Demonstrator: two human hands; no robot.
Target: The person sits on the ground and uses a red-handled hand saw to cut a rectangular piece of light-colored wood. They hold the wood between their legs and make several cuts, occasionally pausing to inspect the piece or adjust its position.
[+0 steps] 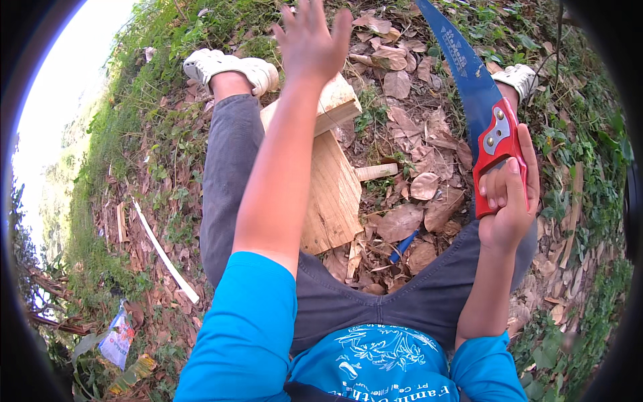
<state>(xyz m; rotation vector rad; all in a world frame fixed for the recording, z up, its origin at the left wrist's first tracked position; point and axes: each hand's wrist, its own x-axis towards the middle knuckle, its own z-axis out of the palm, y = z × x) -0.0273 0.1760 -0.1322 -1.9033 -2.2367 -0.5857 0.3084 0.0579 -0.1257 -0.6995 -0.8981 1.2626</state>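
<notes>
My right hand point(506, 194) is closed round the red handle of a hand saw point(469, 74). Its curved blue blade points up and away from me, clear of the wood. My left hand point(313, 43) is raised at the far side with fingers spread, slightly blurred, holding nothing. Beneath that arm a thick wooden block point(338, 106) lies at the far end of a wooden board point(331, 201) between my legs; the forearm hides part of both. Beside the board a short wooden peg-like piece point(377, 172) sticks out to the right; whether it is joined cannot be told.
Dry leaves point(439, 208) and low green plants cover the ground. A blue object point(404, 246) lies among leaves near my lap. To the left are a long pale strip of wood point(164, 251) and a plastic packet point(118, 340). My legs flank the wood, with white shoes point(231, 69) beyond.
</notes>
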